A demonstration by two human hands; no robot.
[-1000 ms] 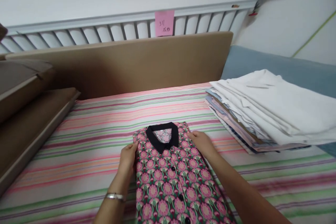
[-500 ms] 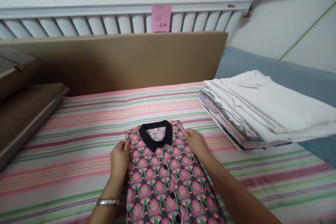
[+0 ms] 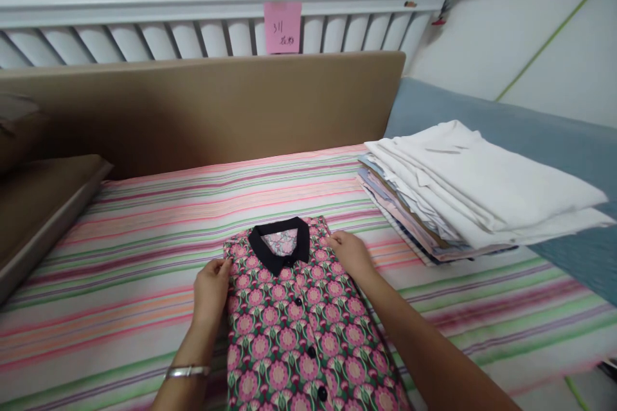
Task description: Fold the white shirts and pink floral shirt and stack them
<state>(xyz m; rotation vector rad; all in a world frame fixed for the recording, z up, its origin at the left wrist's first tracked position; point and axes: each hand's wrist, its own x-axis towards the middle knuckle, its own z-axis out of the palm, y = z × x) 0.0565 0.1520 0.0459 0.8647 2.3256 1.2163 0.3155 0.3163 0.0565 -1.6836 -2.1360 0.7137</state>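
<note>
A folded shirt (image 3: 294, 327) with a pink flower print, black collar and black buttons lies on the striped sheet (image 3: 144, 250) in front of me. My left hand (image 3: 210, 292) grips the shirt's left shoulder edge, fingers curled round the fabric. My right hand (image 3: 351, 255) holds the right shoulder edge, fingers closed on the cloth. A metal bracelet (image 3: 187, 372) sits on my left wrist.
A stack of folded white and pale garments (image 3: 463, 192) lies to the right, partly on a blue cover (image 3: 544, 135). A brown headboard (image 3: 207, 109) stands behind, with brown cushions (image 3: 38, 205) at the left. A pink note (image 3: 282, 27) hangs on the white slatted rail.
Both hands stay on the shirt's shoulders; the shirt and hands sit slightly further left and lower in view as my head turns to the right.
</note>
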